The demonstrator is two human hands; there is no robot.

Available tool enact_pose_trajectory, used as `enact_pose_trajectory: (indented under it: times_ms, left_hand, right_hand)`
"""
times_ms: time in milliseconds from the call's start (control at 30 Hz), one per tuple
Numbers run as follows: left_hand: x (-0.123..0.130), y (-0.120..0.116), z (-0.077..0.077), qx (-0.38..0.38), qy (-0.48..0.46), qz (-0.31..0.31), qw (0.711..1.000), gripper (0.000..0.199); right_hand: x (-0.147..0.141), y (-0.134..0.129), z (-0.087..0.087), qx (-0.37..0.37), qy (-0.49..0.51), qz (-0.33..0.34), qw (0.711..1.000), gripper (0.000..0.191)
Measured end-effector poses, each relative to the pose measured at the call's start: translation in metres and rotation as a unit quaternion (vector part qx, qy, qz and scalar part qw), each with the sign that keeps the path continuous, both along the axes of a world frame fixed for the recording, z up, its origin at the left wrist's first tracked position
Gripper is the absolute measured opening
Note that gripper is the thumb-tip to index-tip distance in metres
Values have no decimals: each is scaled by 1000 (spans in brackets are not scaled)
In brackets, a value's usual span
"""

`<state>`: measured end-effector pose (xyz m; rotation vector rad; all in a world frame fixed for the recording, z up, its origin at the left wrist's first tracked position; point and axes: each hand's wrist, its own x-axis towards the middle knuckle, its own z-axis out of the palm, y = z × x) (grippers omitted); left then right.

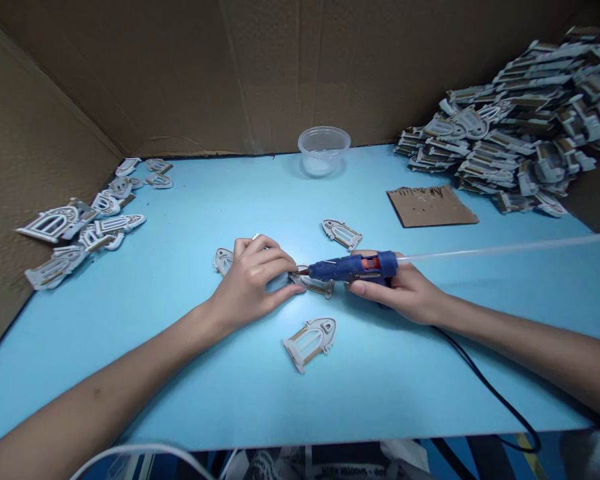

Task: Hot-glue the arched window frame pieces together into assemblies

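My right hand [400,290] is wrapped round a blue glue gun [350,268], whose tip points left and meets the end of a small arched window piece [317,285]. A long clear glue stick [500,249] sticks out of the gun's back. My left hand [257,277] pinches that piece's left end between thumb and finger. Partly behind my left hand lies a second arched piece [223,261]. Another arched piece [341,234] rests above the gun, and one more [311,343] lies below it on the blue table [190,400].
A clear plastic cup [324,152] stands at the back. Right of it lie a cardboard scrap [433,207] and a tall pile of arched pieces [505,133]. Several loose pieces [107,223] lie at the left. A black cord [495,393] trails off the front edge.
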<state>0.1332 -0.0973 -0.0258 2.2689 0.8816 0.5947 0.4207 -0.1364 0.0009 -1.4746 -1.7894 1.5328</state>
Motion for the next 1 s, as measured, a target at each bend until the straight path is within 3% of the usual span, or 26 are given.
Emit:
enact_pose_trajectory:
  times_ms: [100,200,400,533,667,733,900,1000]
  left_hand:
    - [2,-2,0,-5,-3,4,1000,20]
    - [2,-3,-1,-8,-5,4,1000,21]
    - [-3,1,2,20,-1,0,1000,22]
    - [-11,9,4,85,46,75,992,14]
    - [-14,10,-3,66,142,124,980,30]
    - [-12,8,-6,33,146,115,982,32]
    - [-7,4,-2,-1,101,62,993,24]
    - [-6,3,1,19,66,42,997,20]
  right_hand:
    - [1,-2,1,24,73,-50,996,31]
    - [3,0,1,13,64,-71,995,30]
    - [6,6,-1,-30,60,-9,998,28]
    - [7,9,2,39,108,57,992,25]
    - [5,8,4,73,94,146,982,35]
    - [5,7,3,67,60,118,989,36]
    - [6,5,-2,9,-18,-67,998,39]
    - [6,6,-3,-4,-14,-111,994,38]
